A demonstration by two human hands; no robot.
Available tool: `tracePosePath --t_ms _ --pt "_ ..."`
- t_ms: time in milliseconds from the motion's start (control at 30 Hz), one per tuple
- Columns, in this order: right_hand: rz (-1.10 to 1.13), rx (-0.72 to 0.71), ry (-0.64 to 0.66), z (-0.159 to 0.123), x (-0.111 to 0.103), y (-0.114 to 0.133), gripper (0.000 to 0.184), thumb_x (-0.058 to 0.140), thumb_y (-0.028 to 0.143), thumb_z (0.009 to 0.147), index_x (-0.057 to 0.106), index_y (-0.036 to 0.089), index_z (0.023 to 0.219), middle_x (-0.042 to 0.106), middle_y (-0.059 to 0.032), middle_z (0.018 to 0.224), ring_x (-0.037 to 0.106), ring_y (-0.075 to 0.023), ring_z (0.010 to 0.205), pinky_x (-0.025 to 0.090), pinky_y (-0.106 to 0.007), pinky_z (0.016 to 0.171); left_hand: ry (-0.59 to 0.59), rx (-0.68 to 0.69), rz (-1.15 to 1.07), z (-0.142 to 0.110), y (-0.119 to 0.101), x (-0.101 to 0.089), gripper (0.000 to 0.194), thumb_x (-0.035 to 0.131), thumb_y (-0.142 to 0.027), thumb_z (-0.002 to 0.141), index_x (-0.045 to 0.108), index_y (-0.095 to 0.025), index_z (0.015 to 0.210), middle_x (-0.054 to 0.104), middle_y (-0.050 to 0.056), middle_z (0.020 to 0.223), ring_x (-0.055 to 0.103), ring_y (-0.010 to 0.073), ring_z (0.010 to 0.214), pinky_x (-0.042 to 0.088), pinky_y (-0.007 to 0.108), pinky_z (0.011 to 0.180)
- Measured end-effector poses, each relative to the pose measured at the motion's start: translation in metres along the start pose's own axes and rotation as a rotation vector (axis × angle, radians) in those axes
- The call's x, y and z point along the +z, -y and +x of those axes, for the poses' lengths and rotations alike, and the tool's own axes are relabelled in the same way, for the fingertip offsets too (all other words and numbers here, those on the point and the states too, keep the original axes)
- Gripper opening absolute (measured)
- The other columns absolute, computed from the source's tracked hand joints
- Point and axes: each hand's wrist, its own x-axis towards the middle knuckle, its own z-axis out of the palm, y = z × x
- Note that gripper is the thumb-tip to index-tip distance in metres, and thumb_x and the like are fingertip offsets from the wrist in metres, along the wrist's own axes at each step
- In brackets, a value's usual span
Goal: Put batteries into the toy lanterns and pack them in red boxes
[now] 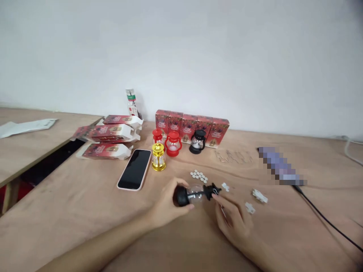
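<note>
My left hand [166, 204] is closed around the black base of a small toy lantern [195, 193]. The lantern lies on its side, its clear globe in the middle and its black top pointing right. At that top, the fingers of my right hand [234, 219] pinch a thin wire handle [224, 211], partly hidden by the fingers. Just beyond the lantern lie several white round discs [199, 176]. Small white flat pieces [250, 207] rest near my right hand, with a little stack of them [259, 196] farther right.
Behind stand a gold lantern [159, 158], two red lanterns [172, 144] and a black lantern [197, 142], before a row of red boxes [189, 127]. Opened boxes [109, 151], a phone [134, 169] and a bottle [131, 102] are left. Wire handles [234, 156] and a cabled, blurred-out device [280, 166] lie right.
</note>
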Motion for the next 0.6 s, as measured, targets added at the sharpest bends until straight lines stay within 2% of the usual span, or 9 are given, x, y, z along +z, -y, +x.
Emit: tracePosePath --t_ms 67,133,233,300,367,467,533,600 --pt "-0.002 -0.098 -0.01 -0.003 -0.004 0.002 0.059 0.057 -0.002 0.08 0.047 0.022 0.134 0.065 -0.0062 0.089 0.065 -0.0166 0.078 0.058 -0.03 0.072 0.022 0.031 0.064 -0.002 -0.001 0.002 0.047 0.072 -0.022 0.066 0.052 -0.02 0.108 0.06 0.007 0.105 0.057 0.0235 0.099 0.044 0.037 0.09" --pt "0.062 -0.199 0.026 -0.003 -0.006 0.005 0.054 0.059 0.0 0.079 0.05 0.016 0.13 0.068 -0.0094 0.094 0.066 -0.0188 0.088 0.059 -0.03 0.073 0.035 0.054 0.113 -0.003 -0.003 0.002 0.053 0.071 -0.021 0.067 0.049 -0.021 0.115 0.061 0.007 0.109 0.058 0.024 0.101 0.044 0.038 0.091" --pt "0.209 -0.364 0.171 0.001 -0.004 0.01 0.04 0.054 0.003 0.08 0.056 0.011 0.12 0.069 -0.013 0.108 0.061 -0.025 0.111 0.059 -0.038 0.084 0.038 0.03 0.159 -0.003 -0.005 0.002 0.048 0.07 -0.02 0.067 0.052 -0.022 0.111 0.064 0.006 0.11 0.059 0.0252 0.102 0.045 0.038 0.09" --pt "0.27 -0.415 0.225 0.003 -0.003 0.015 0.039 0.05 0.003 0.08 0.057 0.013 0.117 0.067 -0.0123 0.115 0.055 -0.0276 0.119 0.056 -0.046 0.09 0.001 -0.023 0.126 -0.002 -0.006 0.002 0.043 0.072 -0.024 0.067 0.053 -0.021 0.105 0.066 0.006 0.105 0.061 0.0259 0.097 0.047 0.037 0.086" --pt "0.316 -0.365 0.183 0.003 -0.001 0.017 0.049 0.051 0.003 0.077 0.053 0.016 0.124 0.059 -0.0117 0.129 0.051 -0.0284 0.125 0.054 -0.048 0.093 -0.055 -0.075 0.067 -0.003 -0.006 0.001 0.043 0.076 -0.036 0.066 0.055 -0.019 0.1 0.068 0.006 0.098 0.063 0.027 0.09 0.048 0.038 0.08" --pt "0.387 -0.115 0.078 0.001 0.001 0.016 0.072 0.058 0.006 0.076 0.033 0.02 0.142 0.038 -0.0125 0.147 0.043 -0.0293 0.131 0.053 -0.047 0.094 -0.059 -0.045 -0.004 -0.003 -0.005 0.0 0.056 0.077 -0.053 0.063 0.057 -0.018 0.102 0.067 0.009 0.098 0.061 0.0298 0.092 0.047 0.041 0.082" --pt "0.443 0.029 0.098 0.001 0.002 0.013 0.076 0.063 0.018 0.077 0.027 0.019 0.145 0.041 -0.0163 0.144 0.047 -0.0307 0.128 0.054 -0.046 0.091 0.037 0.053 0.006 -0.003 -0.003 0.0 0.064 0.076 -0.057 0.062 0.057 -0.02 0.111 0.065 0.01 0.107 0.059 0.0313 0.1 0.044 0.043 0.09" --pt "0.498 0.073 0.191 0.002 0.004 0.011 0.076 0.065 0.033 0.077 0.03 0.016 0.143 0.055 -0.018 0.131 0.057 -0.0313 0.117 0.057 -0.044 0.086 0.153 0.137 0.105 -0.003 -0.002 0.001 0.069 0.075 -0.056 0.065 0.052 -0.021 0.121 0.062 0.012 0.114 0.056 0.0317 0.104 0.042 0.046 0.093"
